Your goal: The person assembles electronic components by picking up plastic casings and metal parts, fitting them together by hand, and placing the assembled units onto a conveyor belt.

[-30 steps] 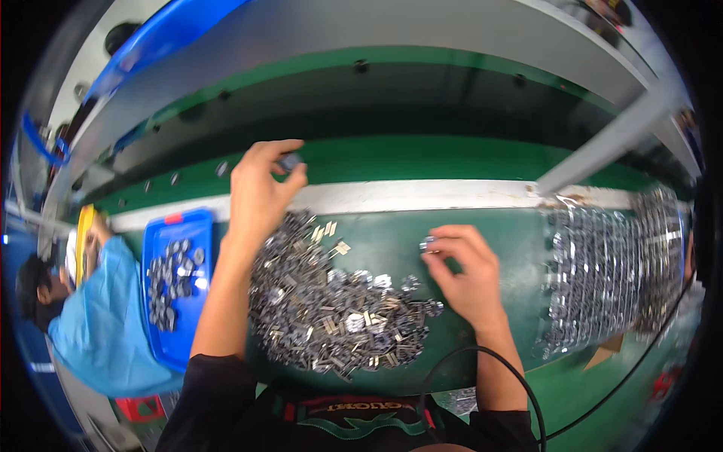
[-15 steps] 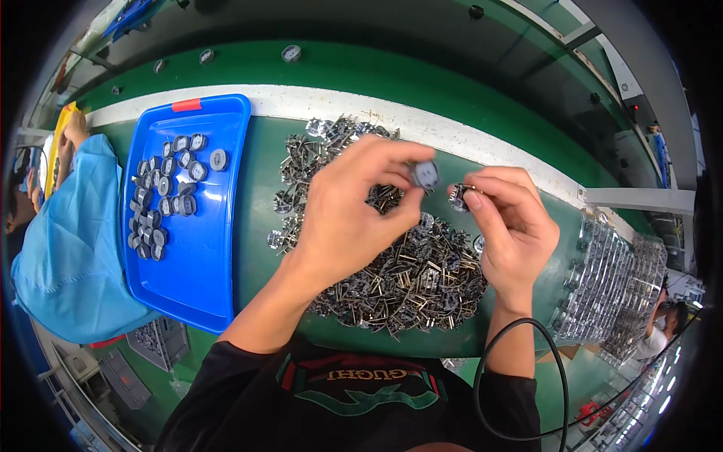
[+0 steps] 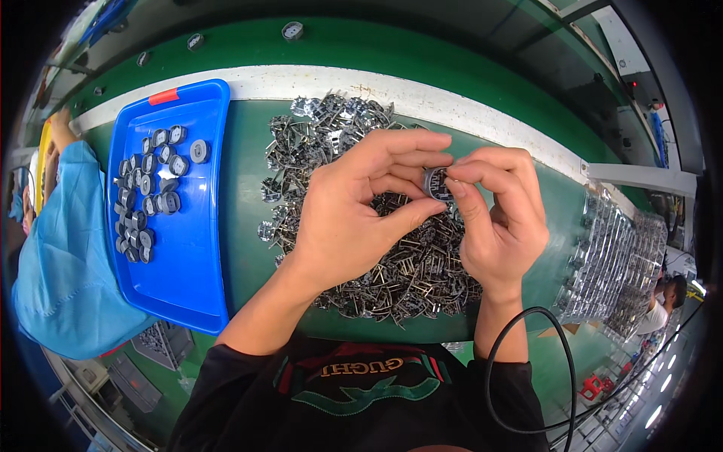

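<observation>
Between thumb and fingers, my left hand [image 3: 343, 207] holds a round grey plastic housing [image 3: 428, 185], its open side turned toward the right. My right hand [image 3: 506, 226] meets it there, thumb and forefinger pinched on a small black part with metal pins [image 3: 443, 179] that sits at the housing's opening. The fingertips partly hide how deep it lies. Under both hands spreads a large pile of similar black parts with metal pins [image 3: 392, 279]. To the left, a blue tray [image 3: 177, 290] holds several grey housings [image 3: 167, 202].
Stacked clear plastic trays [image 3: 602, 264] stand at the right. Beyond a white ledge [image 3: 263, 83], a few round parts [image 3: 292, 30] rest on a green strip. A person in a blue garment [image 3: 75, 256] is at the far left. A black cable [image 3: 488, 377] loops by my right forearm.
My hands have come together, bringing the black part from beside the grey housing to its opening. The housing has turned its open side to the right. The whole view has shifted slightly.
</observation>
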Available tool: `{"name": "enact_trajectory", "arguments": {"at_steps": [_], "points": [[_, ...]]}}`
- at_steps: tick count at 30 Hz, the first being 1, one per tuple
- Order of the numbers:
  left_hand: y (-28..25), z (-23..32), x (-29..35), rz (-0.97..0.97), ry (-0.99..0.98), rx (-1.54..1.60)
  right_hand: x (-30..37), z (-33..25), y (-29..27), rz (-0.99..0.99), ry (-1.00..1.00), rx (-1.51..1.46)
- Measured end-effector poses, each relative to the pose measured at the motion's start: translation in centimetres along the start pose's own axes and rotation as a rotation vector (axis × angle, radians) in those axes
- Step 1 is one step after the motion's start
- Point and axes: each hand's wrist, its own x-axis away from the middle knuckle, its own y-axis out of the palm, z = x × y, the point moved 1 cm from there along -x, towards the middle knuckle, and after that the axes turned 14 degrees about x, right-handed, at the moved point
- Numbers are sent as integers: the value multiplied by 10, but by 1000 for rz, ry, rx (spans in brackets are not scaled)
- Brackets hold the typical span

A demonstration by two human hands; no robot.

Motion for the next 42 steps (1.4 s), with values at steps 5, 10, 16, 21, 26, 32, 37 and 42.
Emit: {"name": "enact_trajectory", "arguments": {"at_steps": [5,10,16,21,26,32,37,42], "points": [[5,-4,-1,27,25,20,3,-1,1,-10,-8,26],[2,-9,3,58,129,69,10,-8,6,13,83,61],[6,-3,3,29,-35,141,4,-6,-8,-85,67,17],[-1,18,8,128,-92,75,2,8,-20,-149,105,-77],[-34,55,-22,150,-3,-260,8,59,-22,-263,51,310],[-70,22,-134,-79,64,-687,6,56,-9,-361,79,361],[-102,-27,-245,-55,246,-973,17,65,-5,-304,-3,268],[-137,-42,-285,-30,185,-1042,12,50,-16,-324,58,254]]}}
